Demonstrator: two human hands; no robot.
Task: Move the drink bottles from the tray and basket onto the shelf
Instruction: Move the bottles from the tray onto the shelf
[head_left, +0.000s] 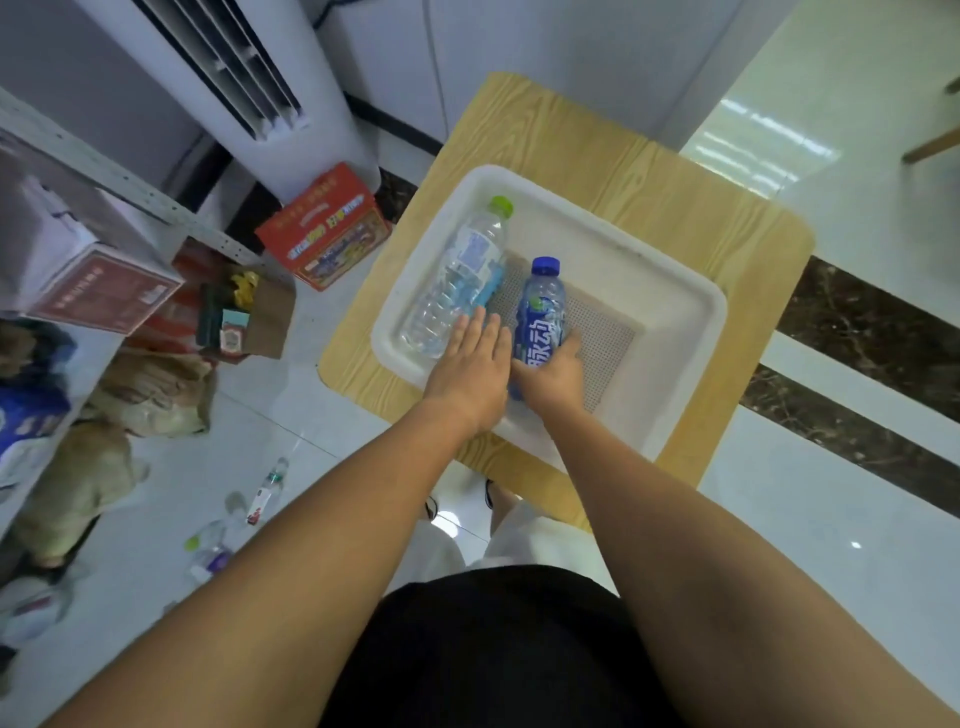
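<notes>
Worn on the head, a single wide-angle view. Looks forward and steeply down past a black shirt (493, 649), the left forearm (337, 519) and the right forearm (649, 509), onto the white tray (623, 270) on the wooden table (649, 182). Sits close over the tray, above the table's near edge. Takes in a metal shelf (130, 182) along the left border, a standing air conditioner (249, 78) at upper left and tiled floor (831, 519) around the table.

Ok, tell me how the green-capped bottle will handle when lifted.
Lying on its side in the white tray, the green-capped bottle would probably roll if nudged. Its clear ribbed plastic looks thin, so it may flex.
</notes>
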